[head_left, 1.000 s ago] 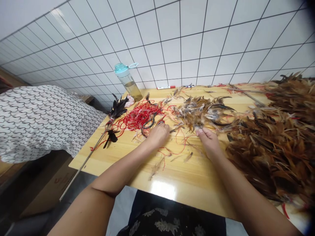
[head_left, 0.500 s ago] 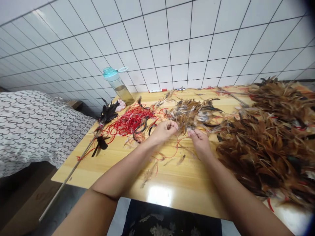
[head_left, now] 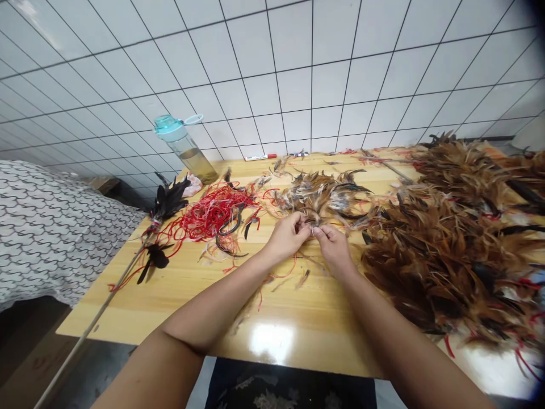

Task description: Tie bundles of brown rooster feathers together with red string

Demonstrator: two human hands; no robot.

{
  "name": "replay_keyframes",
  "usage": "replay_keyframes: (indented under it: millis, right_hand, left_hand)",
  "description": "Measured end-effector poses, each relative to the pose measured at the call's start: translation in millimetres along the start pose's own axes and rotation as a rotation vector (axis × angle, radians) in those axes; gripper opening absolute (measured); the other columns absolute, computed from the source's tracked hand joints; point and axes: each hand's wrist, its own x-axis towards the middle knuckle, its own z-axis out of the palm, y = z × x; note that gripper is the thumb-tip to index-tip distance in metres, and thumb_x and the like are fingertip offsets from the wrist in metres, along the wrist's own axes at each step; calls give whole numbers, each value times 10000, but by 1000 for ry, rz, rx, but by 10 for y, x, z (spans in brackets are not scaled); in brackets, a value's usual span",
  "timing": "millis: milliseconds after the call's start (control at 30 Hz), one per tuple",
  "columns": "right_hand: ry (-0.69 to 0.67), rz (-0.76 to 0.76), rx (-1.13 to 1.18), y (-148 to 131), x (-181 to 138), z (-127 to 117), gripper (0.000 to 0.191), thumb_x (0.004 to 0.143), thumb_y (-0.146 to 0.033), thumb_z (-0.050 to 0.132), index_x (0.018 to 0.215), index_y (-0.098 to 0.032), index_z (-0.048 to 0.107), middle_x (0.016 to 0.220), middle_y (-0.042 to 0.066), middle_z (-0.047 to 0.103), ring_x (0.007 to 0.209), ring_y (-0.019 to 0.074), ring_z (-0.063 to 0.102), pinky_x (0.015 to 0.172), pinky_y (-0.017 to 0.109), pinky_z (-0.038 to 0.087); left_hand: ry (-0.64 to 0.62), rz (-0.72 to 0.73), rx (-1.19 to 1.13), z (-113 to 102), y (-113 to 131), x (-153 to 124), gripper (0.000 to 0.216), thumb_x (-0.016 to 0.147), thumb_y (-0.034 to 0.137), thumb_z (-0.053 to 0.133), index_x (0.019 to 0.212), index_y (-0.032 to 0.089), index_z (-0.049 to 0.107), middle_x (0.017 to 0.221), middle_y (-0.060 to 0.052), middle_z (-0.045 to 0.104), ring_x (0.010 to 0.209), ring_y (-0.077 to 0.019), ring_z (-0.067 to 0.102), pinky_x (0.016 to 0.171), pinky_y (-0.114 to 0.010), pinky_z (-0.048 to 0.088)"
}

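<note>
My left hand (head_left: pixel 288 236) is closed, thumb and fingers pinched together over the middle of the table. Its fingertips meet those of my right hand (head_left: pixel 332 245), also closed in a pinch. Between them, brown feathers (head_left: pixel 314 218) stick out on the far side, their pale quill ends at the fingertips. Just beyond lies a loose pile of brown, grey and black feathers (head_left: pixel 326 190). A thin red string (head_left: pixel 289 271) curves on the table below my hands.
Tangled red string (head_left: pixel 210 211) lies to the left, near a stick (head_left: pixel 97 318) with black feathers (head_left: pixel 168 199). A teal-lidded bottle (head_left: pixel 189 150) and a marker (head_left: pixel 260 157) stand and lie by the tiled wall. Large brown feather bunches (head_left: pixel 451 261) cover the table's right side.
My hands have come together; their fingertips were apart and now meet at the feathers. The view has shifted a little, so the table objects appear farther left.
</note>
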Motion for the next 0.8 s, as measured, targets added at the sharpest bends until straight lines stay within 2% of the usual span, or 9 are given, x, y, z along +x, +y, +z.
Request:
replay_keyframes:
  millis: [133, 233, 333, 533, 667, 800]
  right_hand:
    - [-19, -9, -6, 47, 7, 6, 236, 785, -353, 503, 600, -207, 513, 658, 8, 520, 700, 172, 494, 703, 307, 410]
    - [-29, -12, -7, 67, 10, 9, 199, 786, -354, 492, 676, -207, 569, 733, 35, 584, 769, 198, 533, 777, 345, 424]
    - [-36, -13, -20, 77, 11, 5, 194, 785, -354, 494, 725, -204, 600, 791, 52, 619, 808, 212, 550, 808, 367, 430]
    - [-48, 38, 50, 67, 19, 0, 235, 766, -393, 523, 647, -200, 587, 693, 25, 602, 723, 189, 537, 727, 344, 454]
    - [-95, 52, 150, 36, 30, -3, 226, 754, -392, 543, 652, -197, 594, 682, 12, 608, 730, 179, 548, 739, 337, 462]
    - [-133, 58, 134, 54, 40, -12, 214, 733, -378, 564, 617, -199, 557, 651, 4, 576, 702, 173, 532, 722, 329, 457]
  left_hand:
    - [-12, 84, 152, -60, 70, -46, 77, 785, 202, 518, 787, 151, 576, 714, 6, 564, 667, -100, 488, 652, -220, 388]
    - [-32, 114, 169, -105, 138, -81, 78, 795, 201, 508, 773, 154, 566, 705, 11, 557, 653, -94, 478, 633, -212, 375]
    - [-48, 105, 133, -129, 147, -87, 100, 802, 227, 507, 751, 154, 551, 692, 16, 545, 643, -89, 471, 621, -208, 367]
    - [-98, -5, -65, -123, 57, -45, 138, 772, 282, 556, 728, 155, 522, 657, 28, 517, 621, -86, 453, 584, -204, 357]
    - [-107, -12, -137, -136, 43, -31, 153, 748, 277, 576, 696, 158, 496, 631, 41, 473, 594, -77, 417, 554, -198, 328]
    - [-136, -18, -161, -165, 10, 7, 186, 706, 271, 614, 652, 157, 477, 583, 53, 425, 554, -68, 367, 528, -193, 288]
